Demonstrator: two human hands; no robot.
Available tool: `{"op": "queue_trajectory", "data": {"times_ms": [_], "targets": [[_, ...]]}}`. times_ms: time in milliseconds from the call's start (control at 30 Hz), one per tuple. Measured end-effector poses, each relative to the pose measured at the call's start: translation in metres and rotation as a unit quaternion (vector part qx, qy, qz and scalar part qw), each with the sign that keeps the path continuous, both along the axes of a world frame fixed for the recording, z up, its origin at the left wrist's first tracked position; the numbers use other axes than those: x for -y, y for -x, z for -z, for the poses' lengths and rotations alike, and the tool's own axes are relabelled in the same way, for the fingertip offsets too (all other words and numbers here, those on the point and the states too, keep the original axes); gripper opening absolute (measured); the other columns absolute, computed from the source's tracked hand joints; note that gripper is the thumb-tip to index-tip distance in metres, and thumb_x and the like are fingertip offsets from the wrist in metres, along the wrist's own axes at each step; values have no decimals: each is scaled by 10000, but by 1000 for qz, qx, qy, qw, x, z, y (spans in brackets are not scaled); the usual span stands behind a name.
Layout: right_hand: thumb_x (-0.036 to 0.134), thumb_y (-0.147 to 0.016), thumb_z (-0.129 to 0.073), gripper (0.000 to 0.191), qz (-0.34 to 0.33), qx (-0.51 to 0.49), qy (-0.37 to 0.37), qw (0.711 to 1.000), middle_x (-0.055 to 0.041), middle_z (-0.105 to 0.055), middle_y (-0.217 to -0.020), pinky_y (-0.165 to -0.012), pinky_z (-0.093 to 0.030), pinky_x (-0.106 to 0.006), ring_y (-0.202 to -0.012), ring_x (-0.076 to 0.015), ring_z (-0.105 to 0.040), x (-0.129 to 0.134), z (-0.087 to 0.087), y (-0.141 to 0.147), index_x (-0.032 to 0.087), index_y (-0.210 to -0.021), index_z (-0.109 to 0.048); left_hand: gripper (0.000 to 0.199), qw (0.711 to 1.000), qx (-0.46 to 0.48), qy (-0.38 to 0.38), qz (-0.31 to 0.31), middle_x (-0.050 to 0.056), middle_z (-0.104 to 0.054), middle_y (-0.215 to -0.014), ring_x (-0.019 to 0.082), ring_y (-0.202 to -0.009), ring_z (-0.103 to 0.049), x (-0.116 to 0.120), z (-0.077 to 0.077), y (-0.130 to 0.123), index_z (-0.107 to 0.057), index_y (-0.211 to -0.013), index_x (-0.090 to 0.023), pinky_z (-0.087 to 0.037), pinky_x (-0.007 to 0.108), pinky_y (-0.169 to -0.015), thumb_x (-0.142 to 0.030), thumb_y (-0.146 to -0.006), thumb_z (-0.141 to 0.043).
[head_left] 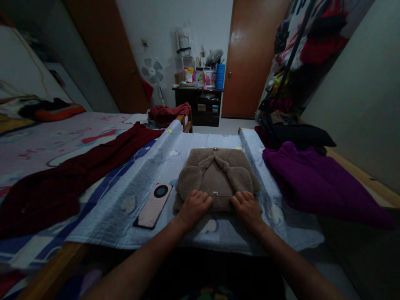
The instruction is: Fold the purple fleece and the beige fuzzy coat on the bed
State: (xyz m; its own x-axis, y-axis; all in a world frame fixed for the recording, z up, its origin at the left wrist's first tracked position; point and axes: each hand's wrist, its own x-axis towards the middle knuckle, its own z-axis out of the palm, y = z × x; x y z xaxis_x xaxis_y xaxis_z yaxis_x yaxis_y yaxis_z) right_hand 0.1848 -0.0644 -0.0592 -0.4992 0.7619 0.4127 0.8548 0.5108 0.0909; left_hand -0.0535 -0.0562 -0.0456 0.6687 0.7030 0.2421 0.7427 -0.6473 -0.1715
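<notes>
A folded brown fleece jacket [215, 181] lies in front of me on a light blue quilted cover [168, 166], its collar facing up and a small white label at the neck. My left hand [195, 205] has its fingers curled over the near left part of the collar. On the near right part, my right hand [246, 204] grips the same edge with bent fingers. The undersides of both hands and the thumbs are largely hidden. Left of the jacket rests a pink smartphone [153, 206] with a round black camera ring, apart from my hands.
Dark red trousers [84, 175] stretch along the bed [62, 141] on the left. A purple garment [312, 179] and dark folded clothes [296, 131] lie at the right. Farther back stand a fan [153, 71], a black cabinet [184, 102] and a brown door [246, 62].
</notes>
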Motion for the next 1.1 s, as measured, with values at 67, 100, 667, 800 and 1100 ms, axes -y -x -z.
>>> {"op": "queue_trajectory", "data": {"times_ms": [67,100,667,800,1100], "targets": [[132,-872,-574,93,2,6,34,999,-43,-584,-874,-854,-327,-341,-869,-218,-471,4,-4,-1,218,-889,-605,43,999,-7,32,-11,31,-596,-883,220,-862,-560,4,-2,0,-539,-943,-202,-405,373,-798,-178,-938,-504],[133,-863,-577,98,-1,7,54,998,-46,-587,-893,-854,-329,-341,-879,-218,-477,7,-9,-2,216,-907,-605,54,999,-3,50,-14,34,-600,-902,219,-879,-562,6,-6,1,-539,-954,-200,-406,371,-811,-164,-927,-511],[409,-951,-429,597,118,-93,132,980,-121,-314,-1557,-1147,-165,-473,-1443,-294,-217,-70,-21,34,152,-1481,-330,644,958,128,111,-233,160,-252,-1576,459,-1428,-156,-61,-9,-21,-444,-1431,-224,-105,672,-1092,-548,-880,-519],[471,-967,-361,635,124,-71,161,977,-103,-259,-1581,-1164,-134,-467,-1459,-281,-190,-68,-7,30,150,-1509,-285,660,959,114,107,-238,145,-202,-1597,455,-1437,-131,-60,7,-19,-402,-1462,-256,-79,676,-1094,-578,-891,-478],[506,-966,-341,661,168,-65,168,969,-152,-216,-1586,-1168,-147,-467,-1468,-281,-165,-51,-4,13,120,-1501,-310,652,952,146,124,-238,112,-227,-1596,349,-1468,-133,-48,4,-4,-360,-1478,-261,-73,604,-1144,-551,-904,-463]]}}
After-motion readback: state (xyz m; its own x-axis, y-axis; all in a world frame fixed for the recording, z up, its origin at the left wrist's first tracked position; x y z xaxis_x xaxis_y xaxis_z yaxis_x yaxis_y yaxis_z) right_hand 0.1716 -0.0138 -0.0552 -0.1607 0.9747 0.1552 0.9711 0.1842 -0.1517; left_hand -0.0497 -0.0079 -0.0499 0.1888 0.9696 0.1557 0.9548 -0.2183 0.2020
